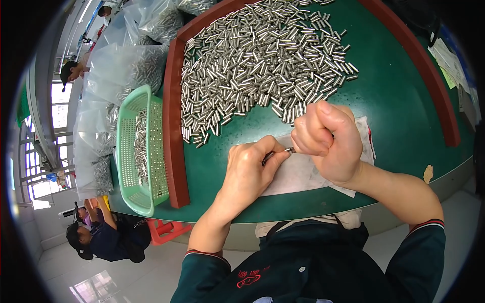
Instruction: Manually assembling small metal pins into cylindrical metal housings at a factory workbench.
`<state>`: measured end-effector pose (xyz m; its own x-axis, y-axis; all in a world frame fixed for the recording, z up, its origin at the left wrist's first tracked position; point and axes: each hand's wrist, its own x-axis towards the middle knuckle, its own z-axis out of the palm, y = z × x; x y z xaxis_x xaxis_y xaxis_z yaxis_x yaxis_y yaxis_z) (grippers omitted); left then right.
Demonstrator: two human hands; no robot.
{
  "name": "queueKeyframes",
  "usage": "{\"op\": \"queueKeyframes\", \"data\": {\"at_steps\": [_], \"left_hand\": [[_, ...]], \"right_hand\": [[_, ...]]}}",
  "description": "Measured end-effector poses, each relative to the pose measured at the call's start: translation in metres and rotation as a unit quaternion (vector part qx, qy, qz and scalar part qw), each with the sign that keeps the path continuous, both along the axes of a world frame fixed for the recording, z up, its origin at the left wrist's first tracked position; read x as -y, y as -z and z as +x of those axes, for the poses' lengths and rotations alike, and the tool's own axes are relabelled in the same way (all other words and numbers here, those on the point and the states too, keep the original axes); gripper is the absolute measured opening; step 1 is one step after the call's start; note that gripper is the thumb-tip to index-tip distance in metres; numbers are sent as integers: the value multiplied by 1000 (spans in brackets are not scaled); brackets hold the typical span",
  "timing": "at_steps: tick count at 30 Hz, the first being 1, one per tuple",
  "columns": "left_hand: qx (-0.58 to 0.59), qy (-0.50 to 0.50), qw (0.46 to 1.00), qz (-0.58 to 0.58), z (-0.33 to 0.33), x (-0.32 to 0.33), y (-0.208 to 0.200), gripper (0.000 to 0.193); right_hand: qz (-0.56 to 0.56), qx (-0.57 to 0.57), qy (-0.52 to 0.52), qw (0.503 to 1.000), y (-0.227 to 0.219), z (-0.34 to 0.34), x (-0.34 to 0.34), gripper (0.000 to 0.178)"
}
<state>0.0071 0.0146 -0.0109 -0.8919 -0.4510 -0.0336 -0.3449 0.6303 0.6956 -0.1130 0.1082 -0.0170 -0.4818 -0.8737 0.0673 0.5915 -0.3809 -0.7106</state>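
Observation:
My left hand (249, 169) is closed in a pinch over a white sheet (303, 177). Between its thumb and forefinger sits a small metal cylinder (289, 150), whose end shows at the fingertips. Right beside it, my right hand (331, 141) is curled into a fist with the thumb on top. Its fingers almost meet the left fingertips, and whatever they hold is hidden. Beyond both hands, a wide heap of short, shiny metal cylinders (262, 55) lies loose on the green tabletop (389, 101).
Red-brown rails (177, 126) border the work area at left, back and right. Outside the left rail stands a light green basket (132, 187) with more metal cylinders. Clear plastic bags (108, 70) of parts line the left. Papers (449, 63) lie far right. Other people (103, 235) are at left.

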Motion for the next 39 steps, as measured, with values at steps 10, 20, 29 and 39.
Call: {"op": "queueKeyframes", "data": {"at_steps": [10,20,29,39], "left_hand": [[-8,11,1000,-12,0,1,-2,13],[6,7,1000,-18,3,-1,0,10],[-5,-7,1000,6,1,-2,-4,12],[-149,-54,648,745,8,33,2,15]], "right_hand": [[7,-58,19,998,-3,8,-2,40],[-29,-7,-2,1000,0,11,2,36],[-42,-22,1,999,-5,-1,-5,37],[-21,-21,1,1000,-1,-2,-3,38]]}}
